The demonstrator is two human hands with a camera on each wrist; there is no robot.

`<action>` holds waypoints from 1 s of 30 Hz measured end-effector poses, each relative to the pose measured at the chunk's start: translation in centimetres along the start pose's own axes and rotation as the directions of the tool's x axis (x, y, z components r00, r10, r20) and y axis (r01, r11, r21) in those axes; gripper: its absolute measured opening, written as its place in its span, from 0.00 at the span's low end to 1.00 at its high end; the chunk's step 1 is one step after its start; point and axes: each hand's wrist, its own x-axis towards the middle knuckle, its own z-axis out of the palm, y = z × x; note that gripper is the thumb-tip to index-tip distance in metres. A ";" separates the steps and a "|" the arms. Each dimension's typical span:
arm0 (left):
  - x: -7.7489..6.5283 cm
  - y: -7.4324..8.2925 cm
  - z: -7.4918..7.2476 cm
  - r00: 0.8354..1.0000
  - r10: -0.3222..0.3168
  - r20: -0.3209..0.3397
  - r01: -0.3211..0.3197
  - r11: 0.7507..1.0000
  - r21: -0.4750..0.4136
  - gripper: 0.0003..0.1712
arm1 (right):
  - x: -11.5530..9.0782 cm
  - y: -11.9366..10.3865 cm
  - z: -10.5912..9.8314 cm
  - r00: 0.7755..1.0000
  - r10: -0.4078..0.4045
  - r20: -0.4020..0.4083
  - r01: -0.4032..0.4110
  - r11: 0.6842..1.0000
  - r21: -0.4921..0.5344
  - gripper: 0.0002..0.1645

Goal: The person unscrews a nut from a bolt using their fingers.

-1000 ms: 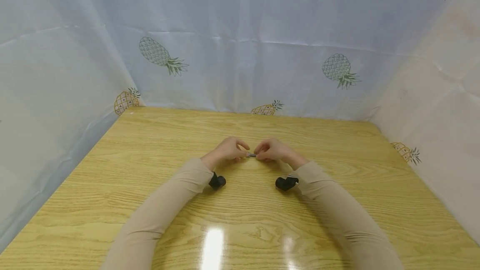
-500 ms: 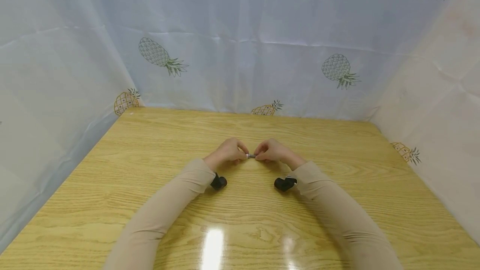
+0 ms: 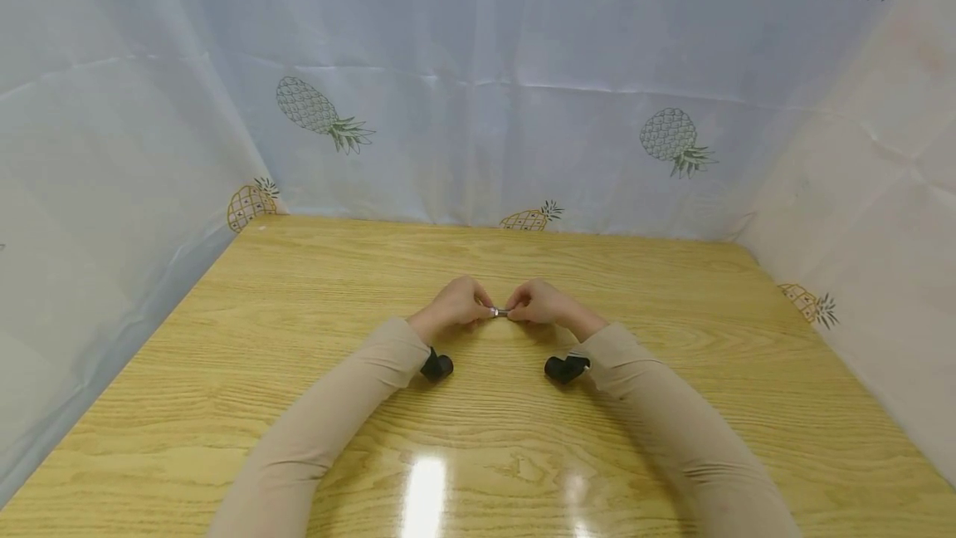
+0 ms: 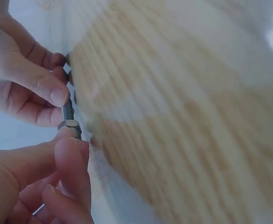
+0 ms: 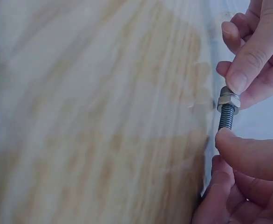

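Observation:
A small metal bolt is held level between my two hands, close over the wooden table. My left hand pinches its smooth, rounded end between thumb and fingers. Right beside those fingertips a hex nut sits around the shank. From the other side, my right hand pinches the threaded end with thumb and forefinger. A short stretch of thread shows between the nut and the right thumb in the left wrist view. Both ends of the bolt are partly hidden by fingers.
The glossy wood-grain table carries bright light reflections near its front. White cloth printed with pineapples hangs along the back and both sides. Black wrist-worn devices show under both beige sleeves.
Both hands have shifted slightly toward me with the bolt. The left fingertips have drawn together on their end, and the nut shows more plainly between the hands.

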 end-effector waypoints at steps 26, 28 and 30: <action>-1.4 -0.2 -0.4 0.985 0.082 -0.149 -0.120 0.956 -0.268 0.15 | -2.1 -1.4 -1.6 0.998 -0.049 -0.047 0.055 0.988 0.145 0.14; -1.4 -0.1 -0.5 0.982 0.088 -0.169 -0.134 0.948 -0.287 0.15 | -2.3 -1.5 -1.7 0.998 -0.042 -0.056 0.051 0.987 0.155 0.15; -1.5 0.0 -0.6 0.979 0.089 -0.183 -0.142 0.943 -0.301 0.15 | -2.5 -1.6 -1.8 0.997 -0.040 -0.072 0.052 0.985 0.162 0.15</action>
